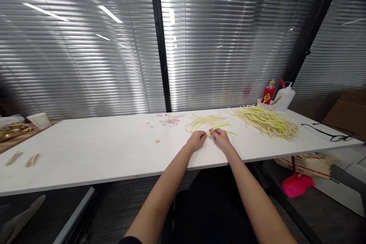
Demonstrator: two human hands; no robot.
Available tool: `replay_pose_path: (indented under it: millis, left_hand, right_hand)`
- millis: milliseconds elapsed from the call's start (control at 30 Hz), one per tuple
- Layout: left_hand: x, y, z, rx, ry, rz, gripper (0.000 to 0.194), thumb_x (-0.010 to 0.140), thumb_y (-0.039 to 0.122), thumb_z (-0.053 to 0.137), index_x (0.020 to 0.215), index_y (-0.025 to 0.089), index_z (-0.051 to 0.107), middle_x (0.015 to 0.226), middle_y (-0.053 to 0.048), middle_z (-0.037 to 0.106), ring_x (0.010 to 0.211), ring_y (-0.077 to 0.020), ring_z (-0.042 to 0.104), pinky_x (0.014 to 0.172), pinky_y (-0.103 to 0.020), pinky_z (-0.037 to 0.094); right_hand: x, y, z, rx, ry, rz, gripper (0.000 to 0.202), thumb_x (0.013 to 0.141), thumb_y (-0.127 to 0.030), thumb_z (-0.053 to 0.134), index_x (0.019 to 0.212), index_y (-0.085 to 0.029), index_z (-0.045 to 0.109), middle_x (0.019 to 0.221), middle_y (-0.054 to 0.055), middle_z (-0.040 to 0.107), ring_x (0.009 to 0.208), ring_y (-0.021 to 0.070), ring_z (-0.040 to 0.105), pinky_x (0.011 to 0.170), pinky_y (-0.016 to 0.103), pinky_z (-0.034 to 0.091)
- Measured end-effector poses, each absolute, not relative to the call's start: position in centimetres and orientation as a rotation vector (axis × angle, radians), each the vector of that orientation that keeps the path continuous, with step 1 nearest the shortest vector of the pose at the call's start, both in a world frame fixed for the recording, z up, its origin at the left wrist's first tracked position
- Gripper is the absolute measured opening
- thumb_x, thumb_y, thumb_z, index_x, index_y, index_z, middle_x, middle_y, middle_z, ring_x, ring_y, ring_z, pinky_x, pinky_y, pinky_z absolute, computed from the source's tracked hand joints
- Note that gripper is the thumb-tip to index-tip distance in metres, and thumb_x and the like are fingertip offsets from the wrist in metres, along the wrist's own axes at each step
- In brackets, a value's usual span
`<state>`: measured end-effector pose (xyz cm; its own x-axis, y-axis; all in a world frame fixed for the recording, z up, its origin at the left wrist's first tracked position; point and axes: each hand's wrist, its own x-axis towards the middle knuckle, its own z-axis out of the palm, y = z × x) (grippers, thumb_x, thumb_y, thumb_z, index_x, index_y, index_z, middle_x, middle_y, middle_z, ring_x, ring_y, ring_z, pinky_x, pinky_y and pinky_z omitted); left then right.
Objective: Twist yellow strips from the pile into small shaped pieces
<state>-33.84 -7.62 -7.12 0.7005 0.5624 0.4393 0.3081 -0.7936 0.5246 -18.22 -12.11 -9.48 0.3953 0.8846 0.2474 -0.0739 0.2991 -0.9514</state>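
Observation:
My left hand (198,140) is closed near the middle of the white table, its fingertips pinching one end of a thin yellow strand (207,133). Just to its right, my right hand (219,137) pinches the same spot from the other side, so the fingertips almost meet. Several loose yellow strands (210,121) lie spread out behind both hands. A much larger heap of pale yellow strands (265,122) lies to the right. What the strands are made of is too small to tell. Left of the hands is a scatter of small pinkish-red loops (171,121).
Behind the heap stand a red bottle (268,93), a shallow bowl (261,104) and a white squeeze bottle (285,97). Eyeglasses (337,137) rest near the right edge. Pale short pieces (32,160) and a white cup (39,120) are at the left. Window blinds (85,65) rise behind the table.

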Motion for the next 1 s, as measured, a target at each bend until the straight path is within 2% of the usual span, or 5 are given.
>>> replay_pose_path:
  millis: [233, 467, 1000]
  left_hand:
    - [-33.9, -7.6, -7.0, 2.483, 0.645, 0.842, 0.026, 0.087, 0.025, 0.041, 0.081, 0.017, 0.066, 0.075, -0.004, 0.063, 0.071, -0.0162, 0.052, 0.069, -0.027, 0.038]
    - [-33.8, -7.4, -7.2, 2.455, 0.646, 0.844, 0.026, 0.086, 0.024, 0.042, 0.081, 0.016, 0.066, 0.077, -0.004, 0.065, 0.073, -0.0157, 0.053, 0.069, -0.026, 0.038]
    - [-33.8, -7.4, -7.1, 2.424, 0.662, 0.837, 0.025, 0.083, 0.023, 0.043, 0.074, 0.016, 0.065, 0.072, -0.003, 0.063, 0.069, -0.0149, 0.052, 0.067, -0.026, 0.038]
  right_hand:
    - [-17.9, -11.7, -10.1, -1.04, -0.93, 0.798, 0.037, 0.058, -0.05, 0.078, 0.059, -0.017, 0.063, 0.049, -0.002, 0.051, 0.043, 0.0081, 0.036, 0.044, 0.024, 0.026]
    - [-18.1, -11.9, -9.7, -0.978, -0.871, 0.831, 0.036, 0.055, -0.047, 0.08, 0.066, -0.016, 0.064, 0.061, 0.0, 0.058, 0.044, 0.0067, 0.037, 0.042, 0.023, 0.026]
    - [-18.3, -12.5, -8.6, -0.989, -0.785, 0.786, 0.042, 0.051, -0.052, 0.08, 0.059, -0.018, 0.057, 0.055, -0.001, 0.054, 0.043, 0.0075, 0.039, 0.042, 0.024, 0.03]
